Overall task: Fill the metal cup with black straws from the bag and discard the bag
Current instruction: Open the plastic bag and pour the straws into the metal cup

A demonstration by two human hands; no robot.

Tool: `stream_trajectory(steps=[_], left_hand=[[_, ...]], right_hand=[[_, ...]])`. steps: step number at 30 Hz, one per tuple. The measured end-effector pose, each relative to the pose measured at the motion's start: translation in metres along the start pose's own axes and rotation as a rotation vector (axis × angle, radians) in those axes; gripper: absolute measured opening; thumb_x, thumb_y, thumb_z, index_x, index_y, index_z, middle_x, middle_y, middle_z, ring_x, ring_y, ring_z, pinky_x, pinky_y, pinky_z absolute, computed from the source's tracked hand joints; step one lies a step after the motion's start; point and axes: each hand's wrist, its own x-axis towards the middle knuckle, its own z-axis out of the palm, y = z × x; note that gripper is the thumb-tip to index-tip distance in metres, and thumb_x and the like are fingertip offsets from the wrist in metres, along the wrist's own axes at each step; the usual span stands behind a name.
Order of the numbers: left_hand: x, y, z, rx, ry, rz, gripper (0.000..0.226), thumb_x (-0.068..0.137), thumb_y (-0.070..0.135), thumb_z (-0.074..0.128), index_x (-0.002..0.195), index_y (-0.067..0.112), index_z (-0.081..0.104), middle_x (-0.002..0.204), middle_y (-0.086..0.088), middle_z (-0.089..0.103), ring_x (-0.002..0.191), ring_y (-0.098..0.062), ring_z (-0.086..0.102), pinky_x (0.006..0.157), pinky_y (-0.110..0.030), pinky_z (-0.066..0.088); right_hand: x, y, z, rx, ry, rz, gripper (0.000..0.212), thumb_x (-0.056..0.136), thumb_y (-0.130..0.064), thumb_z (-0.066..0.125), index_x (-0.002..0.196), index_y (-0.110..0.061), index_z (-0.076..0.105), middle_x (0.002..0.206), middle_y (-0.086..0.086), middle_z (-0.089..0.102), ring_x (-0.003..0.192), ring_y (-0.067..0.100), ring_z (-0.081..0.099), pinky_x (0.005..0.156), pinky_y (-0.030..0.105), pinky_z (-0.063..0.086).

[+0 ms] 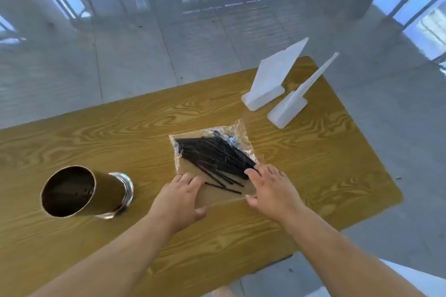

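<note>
Overhead, the head view shows a wood-grain table (96, 128) on a grey tiled floor (144, 43) beside tall windows (422, 7). Left hand (179, 198) and right hand (268, 188) lie flat with fingers spread on the clear bag (231, 132) of black straws (212, 157) at centre. A metal cup (82, 191) stands empty at left; two white stands (275, 79) sit beyond.
</note>
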Motion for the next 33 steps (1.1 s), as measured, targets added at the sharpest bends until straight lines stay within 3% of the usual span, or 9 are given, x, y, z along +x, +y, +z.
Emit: stream_trajectory(steps=[5, 9, 14, 18, 21, 26, 28, 30, 33], left_hand=[[0.000, -0.006, 0.018, 0.091, -0.044, 0.017, 0.081, 0.084, 0.059, 0.064, 0.152, 0.025, 0.037, 0.156, 0.000, 0.037, 0.142, -0.023, 0.036, 0.110, -0.040, 0.045], [0.003, -0.005, 0.020, 0.186, -0.009, 0.052, 0.054, 0.092, 0.047, 0.057, 0.140, 0.023, 0.049, 0.147, -0.003, 0.044, 0.133, -0.024, 0.043, 0.106, -0.040, 0.048], [0.007, 0.001, 0.009, 0.181, 0.053, 0.052, 0.027, 0.102, 0.035, 0.045, 0.120, 0.023, 0.061, 0.126, 0.000, 0.059, 0.114, -0.022, 0.057, 0.094, -0.037, 0.051], [0.004, -0.002, -0.022, 0.036, 0.156, -0.001, 0.012, 0.101, 0.032, 0.046, 0.092, 0.026, 0.052, 0.086, 0.007, 0.067, 0.076, -0.017, 0.060, 0.066, -0.031, 0.046], [0.000, -0.010, -0.058, -0.059, 0.271, -0.064, 0.013, 0.100, 0.030, 0.052, 0.090, 0.021, 0.054, 0.070, 0.004, 0.065, 0.059, -0.023, 0.059, 0.054, -0.036, 0.041], [-0.011, -0.020, -0.134, -0.193, 0.486, -0.111, 0.015, 0.104, 0.027, 0.050, 0.114, 0.021, 0.060, 0.093, -0.002, 0.073, 0.080, -0.034, 0.070, 0.064, -0.040, 0.053], [-0.017, -0.024, -0.164, -0.218, 0.572, -0.107, 0.016, 0.104, 0.022, 0.052, 0.119, 0.020, 0.058, 0.102, -0.005, 0.073, 0.083, -0.035, 0.070, 0.064, -0.037, 0.049], [-0.025, -0.029, -0.193, -0.222, 0.653, -0.110, 0.014, 0.103, 0.020, 0.055, 0.117, 0.020, 0.056, 0.107, -0.007, 0.070, 0.081, -0.037, 0.069, 0.061, -0.038, 0.049], [-0.041, -0.038, -0.230, -0.213, 0.729, -0.091, 0.012, 0.099, 0.016, 0.060, 0.110, 0.018, 0.055, 0.109, -0.007, 0.064, 0.082, -0.038, 0.067, 0.060, -0.043, 0.055]], right_hand=[[0.001, 0.005, 0.017, 0.003, -0.088, 0.020, 0.073, 0.099, -0.029, 0.063, 0.164, -0.023, 0.029, 0.172, 0.011, 0.024, 0.154, 0.033, 0.034, 0.125, 0.047, 0.035], [0.006, 0.000, 0.017, 0.004, -0.050, 0.022, 0.061, 0.101, -0.009, 0.052, 0.160, -0.018, 0.037, 0.169, 0.016, 0.030, 0.145, 0.036, 0.043, 0.116, 0.047, 0.045], [0.013, -0.003, 0.013, -0.025, 0.031, 0.033, 0.028, 0.097, -0.001, 0.050, 0.121, -0.015, 0.058, 0.140, 0.010, 0.056, 0.111, 0.031, 0.059, 0.085, 0.042, 0.057], [0.014, -0.003, -0.005, 0.016, 0.110, 0.042, 0.013, 0.102, -0.012, 0.049, 0.101, -0.019, 0.060, 0.105, 0.000, 0.063, 0.098, 0.023, 0.058, 0.078, 0.036, 0.051], [0.012, -0.009, -0.034, 0.145, 0.217, 0.063, 0.013, 0.103, -0.018, 0.052, 0.092, -0.024, 0.056, 0.090, -0.007, 0.061, 0.089, 0.016, 0.056, 0.078, 0.034, 0.051], [0.013, -0.034, -0.111, 0.383, 0.397, 0.094, 0.008, 0.105, -0.021, 0.058, 0.100, -0.021, 0.065, 0.089, -0.006, 0.068, 0.082, 0.016, 0.064, 0.072, 0.032, 0.051], [0.013, -0.045, -0.143, 0.515, 0.467, 0.088, 0.008, 0.107, -0.020, 0.060, 0.108, -0.017, 0.067, 0.093, -0.004, 0.071, 0.082, 0.016, 0.068, 0.069, 0.031, 0.053], [0.012, -0.054, -0.172, 0.636, 0.503, 0.068, 0.010, 0.108, -0.020, 0.059, 0.112, -0.017, 0.068, 0.093, -0.005, 0.074, 0.081, 0.015, 0.070, 0.069, 0.034, 0.057], [0.008, -0.070, -0.212, 0.833, 0.531, 0.032, 0.010, 0.108, -0.022, 0.058, 0.105, -0.029, 0.066, 0.083, -0.009, 0.071, 0.073, 0.009, 0.071, 0.062, 0.028, 0.053]])
